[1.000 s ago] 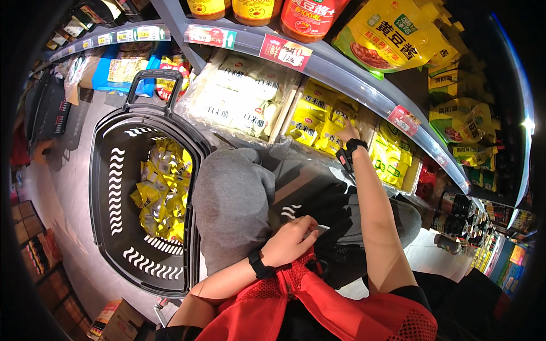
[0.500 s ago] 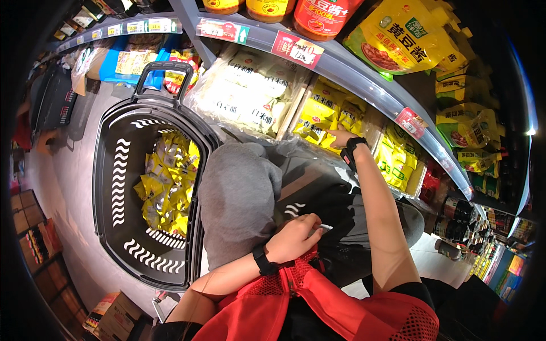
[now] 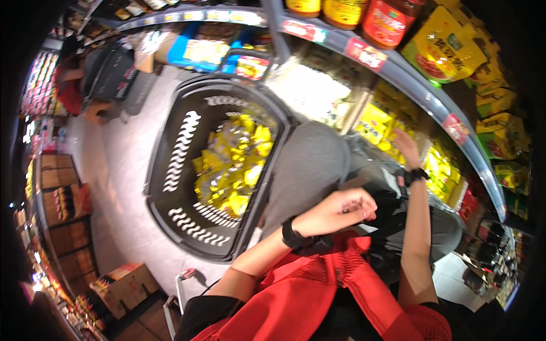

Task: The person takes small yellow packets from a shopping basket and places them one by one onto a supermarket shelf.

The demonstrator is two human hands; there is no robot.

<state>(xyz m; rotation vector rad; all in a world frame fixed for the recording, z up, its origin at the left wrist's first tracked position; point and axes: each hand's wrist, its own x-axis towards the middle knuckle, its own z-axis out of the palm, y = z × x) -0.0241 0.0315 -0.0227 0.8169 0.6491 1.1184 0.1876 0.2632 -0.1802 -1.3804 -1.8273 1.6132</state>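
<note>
My right hand (image 3: 406, 149), blurred, is over an open carton of yellow packets (image 3: 375, 122) on the low shelf. Its fingers look stretched out, and no packet shows in them. Above my lap, my left hand (image 3: 339, 210) has its fingers curled in; whatever they may hold is hidden. A black watch or band is on each wrist. To my left, a black basket (image 3: 181, 149) with wavy slots holds a heap of yellow packets (image 3: 233, 165). My grey-clad knee (image 3: 313, 165) is between the basket and the shelf.
A blue-grey shelf edge (image 3: 418, 85) with price tags curves above the cartons. Jars (image 3: 388, 21) and yellow pouches (image 3: 446, 45) stand above it. White packets (image 3: 313, 85) fill the neighbouring carton. A cardboard box (image 3: 128, 290) is on the floor at lower left.
The view has swung left, so the basket and shelf appear further right. My right hand has drawn back from the yellow packets. A white, pen-like tip by my left fingers no longer shows clearly.
</note>
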